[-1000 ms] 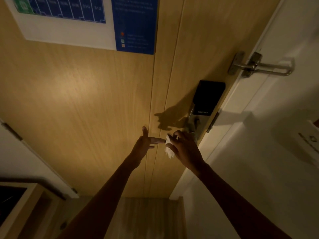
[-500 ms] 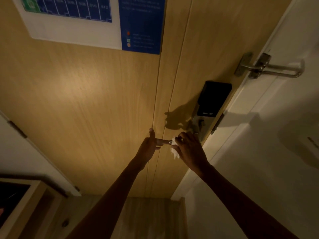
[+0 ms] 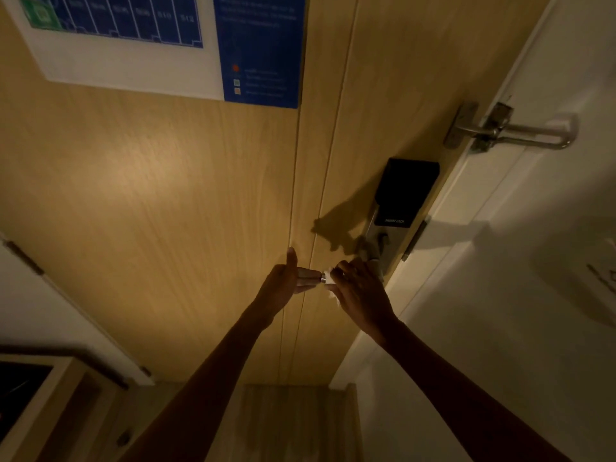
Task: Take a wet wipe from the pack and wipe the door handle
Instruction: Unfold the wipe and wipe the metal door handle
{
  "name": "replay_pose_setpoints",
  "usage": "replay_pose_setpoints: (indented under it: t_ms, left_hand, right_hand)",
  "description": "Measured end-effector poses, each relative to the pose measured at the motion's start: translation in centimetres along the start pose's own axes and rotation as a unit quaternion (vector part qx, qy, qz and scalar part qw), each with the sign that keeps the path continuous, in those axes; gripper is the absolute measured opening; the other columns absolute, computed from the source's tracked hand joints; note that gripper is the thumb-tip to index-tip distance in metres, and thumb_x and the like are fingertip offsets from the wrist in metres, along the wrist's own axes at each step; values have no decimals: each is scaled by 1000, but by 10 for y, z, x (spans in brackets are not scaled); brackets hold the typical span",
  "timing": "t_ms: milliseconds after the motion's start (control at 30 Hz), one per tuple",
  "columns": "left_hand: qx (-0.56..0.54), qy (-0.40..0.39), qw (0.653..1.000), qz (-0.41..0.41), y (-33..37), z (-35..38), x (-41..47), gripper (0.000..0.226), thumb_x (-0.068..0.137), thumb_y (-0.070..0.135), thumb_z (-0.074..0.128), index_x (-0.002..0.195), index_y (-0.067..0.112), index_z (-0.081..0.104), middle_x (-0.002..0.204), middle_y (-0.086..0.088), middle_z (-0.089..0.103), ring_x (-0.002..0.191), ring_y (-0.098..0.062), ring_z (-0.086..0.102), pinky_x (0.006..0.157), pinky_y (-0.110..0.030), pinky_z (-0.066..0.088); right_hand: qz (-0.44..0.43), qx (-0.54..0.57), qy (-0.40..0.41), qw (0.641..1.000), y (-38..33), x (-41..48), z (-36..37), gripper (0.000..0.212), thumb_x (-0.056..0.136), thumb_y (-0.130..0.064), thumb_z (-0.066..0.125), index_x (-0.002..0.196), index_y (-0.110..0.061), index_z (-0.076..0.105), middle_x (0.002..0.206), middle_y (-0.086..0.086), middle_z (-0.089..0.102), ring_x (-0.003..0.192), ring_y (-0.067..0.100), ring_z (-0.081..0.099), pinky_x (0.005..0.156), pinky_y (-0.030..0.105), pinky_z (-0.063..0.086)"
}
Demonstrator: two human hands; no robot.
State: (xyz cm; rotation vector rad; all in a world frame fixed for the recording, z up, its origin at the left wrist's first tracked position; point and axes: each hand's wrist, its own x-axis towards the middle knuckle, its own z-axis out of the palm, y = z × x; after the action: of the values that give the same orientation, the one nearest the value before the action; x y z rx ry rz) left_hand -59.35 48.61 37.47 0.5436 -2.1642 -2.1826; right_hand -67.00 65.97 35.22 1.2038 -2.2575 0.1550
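Observation:
The silver door handle (image 3: 322,279) sticks out leftward from the lock plate, and only its tip shows. My right hand (image 3: 361,295) is closed over the lever with a white wet wipe (image 3: 330,278) bunched under its fingers, pressed on the handle. My left hand (image 3: 288,281) is open, thumb up, with its fingertips resting at the handle's bare tip. The pack of wipes is not in view.
A black smart lock panel (image 3: 406,191) sits above the handle on the wooden door (image 3: 166,211). A metal swing-bar guard (image 3: 510,131) bridges door and white frame at upper right. A blue-and-white floor plan sign (image 3: 133,45) hangs higher up. Wooden furniture (image 3: 50,388) stands at lower left.
My right hand with the wipe has shifted slightly along the handle, baring its silver tip. My left fingertips now touch that tip. The view has drifted a little.

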Motion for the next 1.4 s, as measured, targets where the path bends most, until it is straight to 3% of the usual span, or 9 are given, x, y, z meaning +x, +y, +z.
replay_pose_setpoints:
  t_ms: [100, 267, 400, 533, 733, 1000, 1200, 1300, 1400]
  left_hand:
    - [-32, -8, 999, -20, 3, -1, 5, 78, 98, 53, 15, 102, -2, 70, 97, -16, 73, 85, -14, 72, 75, -15, 55]
    - [-36, -18, 998, -43, 4, -2, 8, 80, 94, 60, 14, 92, 6, 74, 77, 1, 77, 77, -8, 73, 60, -9, 52]
    - [-17, -23, 998, -56, 6, -5, 9, 77, 91, 65, 15, 80, 20, 77, 84, 0, 77, 82, -11, 74, 67, -15, 53]
    - [-8, -30, 997, -70, 8, -8, 4, 79, 89, 68, 14, 85, 21, 77, 86, 2, 78, 86, -11, 73, 67, -17, 54]
    - [-31, -36, 992, -118, 17, -6, 6, 85, 91, 65, 13, 102, 5, 72, 106, -9, 73, 100, -19, 69, 81, -28, 56]
    - [-47, -38, 987, -148, 18, -6, 9, 87, 92, 64, 9, 104, 2, 69, 120, -16, 67, 112, -25, 62, 92, -32, 49]
    - [-39, -30, 991, -125, 17, -6, 4, 82, 92, 64, 10, 85, 14, 75, 107, -10, 73, 100, -18, 66, 92, -31, 49]
    - [-38, -24, 991, -124, 16, -7, 4, 85, 90, 67, 8, 76, 18, 77, 87, 1, 77, 94, -12, 68, 87, -30, 51]
    - [-29, -18, 993, -110, 15, -4, 3, 87, 89, 68, 6, 78, 20, 77, 80, 6, 77, 91, -7, 67, 85, -29, 50]
  right_hand:
    - [12, 11, -10, 1000, 11, -5, -3, 31, 80, -28, 78, 104, -11, 68, 97, 5, 70, 94, 24, 66, 84, 41, 54]
    - [35, 50, -48, 997, -3, 9, -10, 29, 78, -33, 77, 99, -14, 69, 97, 3, 70, 95, 22, 65, 79, 32, 53]
    - [29, 173, -78, 982, 15, 3, -24, 34, 90, -40, 63, 116, -19, 63, 107, -2, 69, 104, 14, 61, 92, 31, 51]
    - [29, 249, -115, 961, 25, 9, -31, 31, 89, -25, 67, 118, -15, 66, 111, -1, 71, 104, 10, 65, 93, 27, 54]
    - [21, 204, -124, 971, 20, 19, -25, 18, 90, -31, 65, 101, -17, 67, 99, -5, 69, 98, 8, 61, 85, 25, 55]
    - [3, 132, -98, 986, 7, 18, -20, 21, 92, -33, 61, 108, -20, 67, 106, -2, 67, 101, 14, 60, 89, 27, 44]
    - [-19, 77, -86, 993, 4, 20, -23, 30, 88, -44, 63, 108, -21, 62, 100, -2, 69, 94, 15, 63, 84, 29, 48]
    - [-9, 80, -104, 991, 2, 25, -17, 27, 90, -41, 62, 106, -20, 65, 103, -1, 69, 100, 18, 62, 90, 32, 45]
    - [-10, 79, -116, 990, 8, 19, -16, 27, 91, -38, 61, 108, -18, 65, 110, 0, 67, 110, 19, 58, 99, 35, 41]
